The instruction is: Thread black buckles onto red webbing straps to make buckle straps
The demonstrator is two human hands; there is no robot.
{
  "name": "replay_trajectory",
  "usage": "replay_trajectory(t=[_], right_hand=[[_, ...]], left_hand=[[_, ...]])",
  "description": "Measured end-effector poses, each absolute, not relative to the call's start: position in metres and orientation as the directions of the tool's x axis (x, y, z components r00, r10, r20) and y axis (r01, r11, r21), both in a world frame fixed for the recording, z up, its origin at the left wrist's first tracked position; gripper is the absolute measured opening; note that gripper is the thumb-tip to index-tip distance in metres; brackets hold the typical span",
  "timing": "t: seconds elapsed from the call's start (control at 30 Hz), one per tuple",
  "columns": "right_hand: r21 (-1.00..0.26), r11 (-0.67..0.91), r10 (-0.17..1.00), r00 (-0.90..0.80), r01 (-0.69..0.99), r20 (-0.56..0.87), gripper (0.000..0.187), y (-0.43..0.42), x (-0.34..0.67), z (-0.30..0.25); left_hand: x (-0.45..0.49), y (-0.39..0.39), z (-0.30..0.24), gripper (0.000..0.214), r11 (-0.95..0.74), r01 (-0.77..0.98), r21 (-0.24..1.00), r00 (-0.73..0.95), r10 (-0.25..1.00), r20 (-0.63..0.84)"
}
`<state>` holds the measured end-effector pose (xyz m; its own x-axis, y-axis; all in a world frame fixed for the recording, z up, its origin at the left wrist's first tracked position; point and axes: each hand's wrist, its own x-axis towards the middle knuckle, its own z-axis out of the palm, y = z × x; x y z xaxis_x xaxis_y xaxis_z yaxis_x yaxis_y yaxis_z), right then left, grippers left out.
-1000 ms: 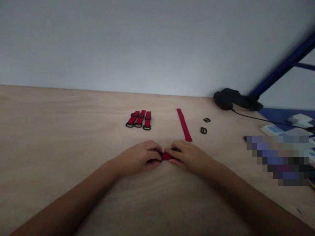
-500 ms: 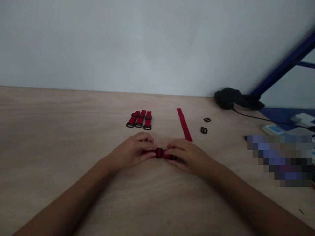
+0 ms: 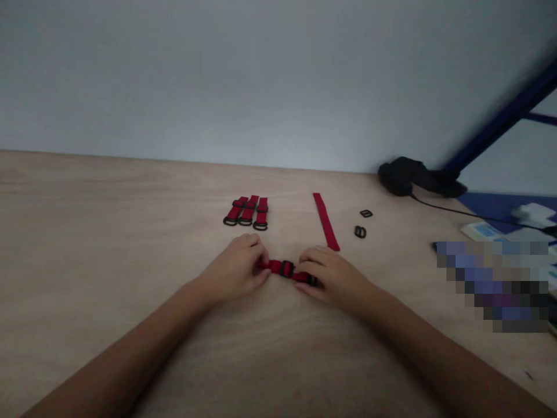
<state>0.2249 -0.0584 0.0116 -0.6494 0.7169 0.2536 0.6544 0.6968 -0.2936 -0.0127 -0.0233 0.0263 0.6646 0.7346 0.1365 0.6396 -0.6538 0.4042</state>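
Note:
My left hand (image 3: 237,268) and my right hand (image 3: 333,273) each pinch one end of a short red strap (image 3: 278,267) lying on the wooden table (image 3: 108,244). A black slide buckle (image 3: 286,269) sits on the strap between my hands, and a black ring shows at my right fingertips. Beyond my left hand lie three finished red straps with black rings (image 3: 248,212), side by side. A plain red strap (image 3: 326,220) lies beyond my right hand.
Two loose black buckles (image 3: 360,231) (image 3: 366,213) rest right of the plain strap. A black device with a cable (image 3: 411,176) sits by the wall. Papers and a blurred patch (image 3: 496,284) fill the right side, under a blue frame (image 3: 500,125).
My hands have drawn apart, so more of the red strap and its black buckle shows between them. My left hand has slid a little away from me.

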Motion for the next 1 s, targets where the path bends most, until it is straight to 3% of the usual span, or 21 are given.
replay_trajectory(t=[0.13,0.27,0.57,1.0], right_hand=[[-0.328,0.636,0.772,-0.584,0.699,0.252,0.017,-0.062,0.214,0.010],[-0.299,0.609,0.792,-0.543,0.735,0.277,0.035,-0.065,0.204,0.005],[-0.257,0.653,0.756,-0.590,0.713,0.284,0.022,-0.064,0.200,0.002],[-0.372,0.744,0.664,-0.674,0.554,0.324,0.004,-0.056,0.196,0.005]], left_hand=[[-0.004,-0.026,0.020,0.013,-0.585,0.664,0.466,0.603,0.787,0.129],[0.005,-0.028,0.010,0.018,-0.502,0.726,0.470,0.508,0.852,0.125],[0.011,-0.033,0.013,0.022,-0.544,0.777,0.318,0.561,0.827,0.045],[0.006,-0.035,0.019,0.019,-0.564,0.696,0.445,0.629,0.777,0.001]])
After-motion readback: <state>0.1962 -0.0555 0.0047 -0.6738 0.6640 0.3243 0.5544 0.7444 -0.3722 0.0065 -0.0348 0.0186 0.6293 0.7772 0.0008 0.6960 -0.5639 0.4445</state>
